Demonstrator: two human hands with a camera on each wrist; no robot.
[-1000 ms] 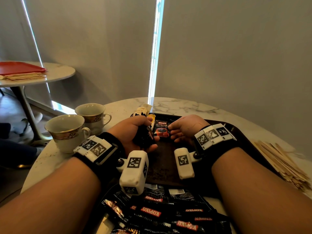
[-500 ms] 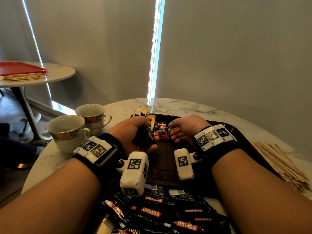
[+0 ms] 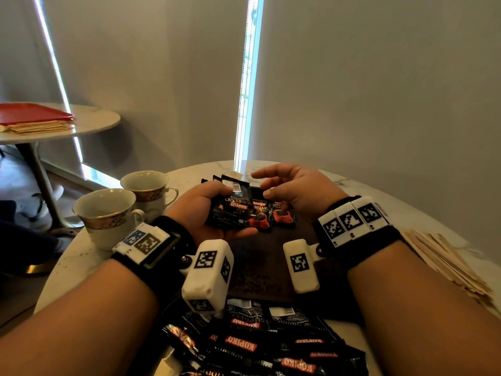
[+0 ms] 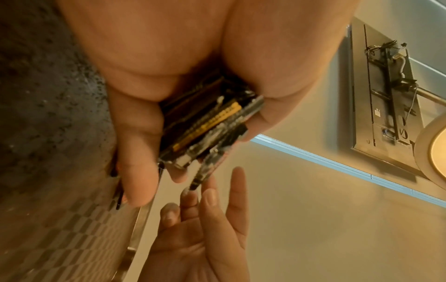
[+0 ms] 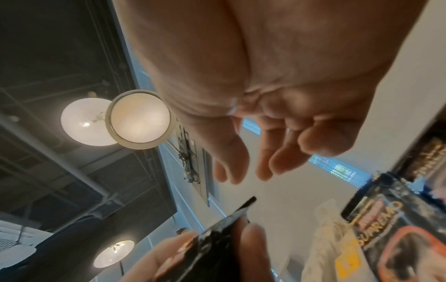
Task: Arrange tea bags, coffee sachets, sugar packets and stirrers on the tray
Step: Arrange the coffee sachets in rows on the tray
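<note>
Head view: the left hand (image 3: 206,210) grips a stack of black coffee sachets (image 3: 235,210), fingers and thumb curled round it, raised just above the far part of the dark tray (image 3: 268,267). The left wrist view confirms several sachets (image 4: 207,129) pressed edge-on between thumb and fingers. The right hand (image 3: 295,191) hovers just beside the stack with fingers loosely spread and holds nothing; the right wrist view shows its fingers (image 5: 265,164) apart and bare, near the top edge of the held stack.

Placed so far: two sachets (image 3: 282,213) lie face up, side by side, at the far edge of the tray, partly hidden behind the held stack. The middle of the tray is bare.

Outstanding: a loose heap of further sachets (image 3: 257,346) lies at the near edge of the table, off the tray. A pile of wooden stirrers (image 3: 444,261) sits at the right edge of the table, beside the tray and not on it. No tea bags or sugar packets can be identified with certainty; a pale packet beyond the tray's far edge is too obscured to name. Two cups (image 3: 108,213) stand at the left edge of the table.

Assessment: the task appears to be at an early stage, in the coffee-sachet step. The right hand is probably placed to draw the next sachet from the stack.
</note>
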